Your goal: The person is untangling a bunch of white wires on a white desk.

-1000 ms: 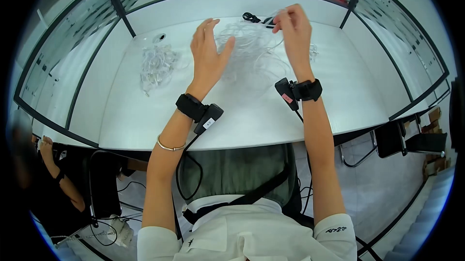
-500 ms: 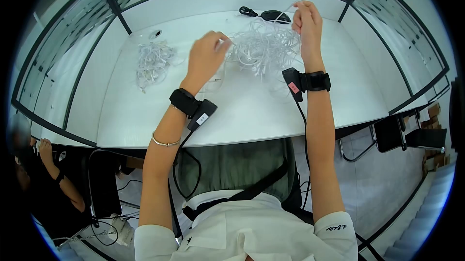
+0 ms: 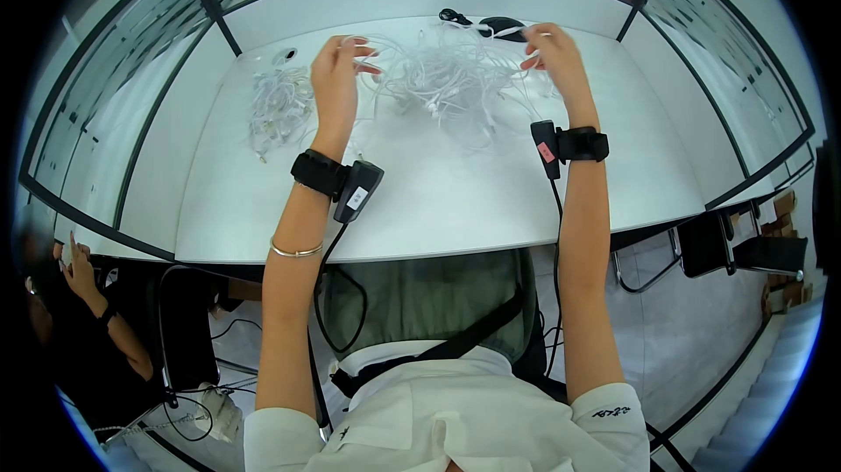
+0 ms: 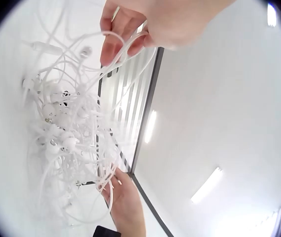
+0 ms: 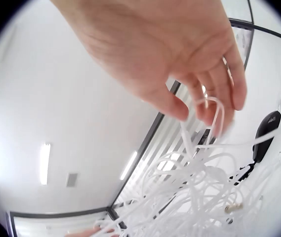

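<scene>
A tangled heap of white wired earphones (image 3: 455, 78) lies on the white table between the two hands. Round earbuds (image 4: 68, 143) show in it in the left wrist view, and a gold-coloured plug (image 5: 233, 208) in the right. My left hand (image 3: 337, 78), at the heap's left side, pinches looped white earphone cable (image 4: 125, 52) between thumb and fingers. Over the right side, my right hand (image 3: 561, 60) has its fingers curled round another loop of earphone cable (image 5: 218, 106). Strands run from both hands down into the tangle.
A second bundle of white cables (image 3: 279, 109) lies on the left of the table. Behind the heap is a black mouse (image 3: 501, 27) with its coiled cord (image 3: 452, 16). Low partitions (image 3: 692, 126) enclose the table, and another person's hand (image 3: 81, 275) shows at lower left.
My left hand was open, then closed its fingers at the heap and drew leftward with cable. The right hand moved right, then dipped slightly, still with cable. The heap has spread and shifted.
</scene>
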`<move>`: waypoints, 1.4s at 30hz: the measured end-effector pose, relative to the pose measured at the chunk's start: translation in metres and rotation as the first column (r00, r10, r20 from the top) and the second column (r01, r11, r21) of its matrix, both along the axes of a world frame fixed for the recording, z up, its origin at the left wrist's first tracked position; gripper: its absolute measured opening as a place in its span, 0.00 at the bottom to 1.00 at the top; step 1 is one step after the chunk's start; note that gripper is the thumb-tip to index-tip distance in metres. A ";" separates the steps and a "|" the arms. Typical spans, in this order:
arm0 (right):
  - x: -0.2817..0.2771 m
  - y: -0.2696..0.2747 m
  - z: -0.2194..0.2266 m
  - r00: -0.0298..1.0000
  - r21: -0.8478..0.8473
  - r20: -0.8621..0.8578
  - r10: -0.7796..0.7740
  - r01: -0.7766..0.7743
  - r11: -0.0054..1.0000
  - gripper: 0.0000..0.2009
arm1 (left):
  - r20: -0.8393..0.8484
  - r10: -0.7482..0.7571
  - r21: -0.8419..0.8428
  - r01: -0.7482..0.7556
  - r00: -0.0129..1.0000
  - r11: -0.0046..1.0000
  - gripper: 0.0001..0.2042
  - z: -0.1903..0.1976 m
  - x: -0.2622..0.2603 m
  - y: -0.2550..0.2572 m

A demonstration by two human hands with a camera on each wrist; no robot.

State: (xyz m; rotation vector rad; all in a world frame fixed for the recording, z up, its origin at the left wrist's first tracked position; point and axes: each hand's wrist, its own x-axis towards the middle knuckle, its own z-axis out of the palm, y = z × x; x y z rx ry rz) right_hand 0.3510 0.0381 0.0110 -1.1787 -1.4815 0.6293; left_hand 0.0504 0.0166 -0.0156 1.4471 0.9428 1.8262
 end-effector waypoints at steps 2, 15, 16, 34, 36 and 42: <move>-0.005 0.004 -0.015 0.978 0.164 0.198 -0.058 0.025 0.986 0.16 | -0.117 -0.069 -0.094 0.058 0.991 0.994 0.15 0.005 0.007 -0.009; -0.066 -0.025 -0.026 0.673 0.153 0.733 0.101 -0.308 0.939 0.35 | -0.624 -0.260 -0.093 0.260 0.737 0.961 0.18 -0.015 0.029 -0.020; -0.064 -0.022 -0.026 0.696 0.158 0.713 0.085 -0.278 0.948 0.35 | -0.645 -0.202 -0.094 0.186 0.737 0.978 0.18 -0.012 0.029 -0.021; -0.043 -0.026 0.010 0.923 0.420 0.256 -0.287 0.162 0.893 0.12 | -0.391 0.521 0.215 -0.475 0.759 0.854 0.09 0.005 -0.024 -0.003; -0.042 -0.018 0.010 0.913 0.536 0.302 -0.274 0.075 0.841 0.12 | -0.523 0.406 0.135 -0.397 0.749 0.908 0.07 0.004 -0.024 -0.002; -0.042 -0.026 0.014 0.980 0.155 0.011 0.197 -0.196 0.968 0.12 | -0.632 -0.163 -0.303 -0.048 0.758 0.952 0.22 0.001 -0.016 -0.004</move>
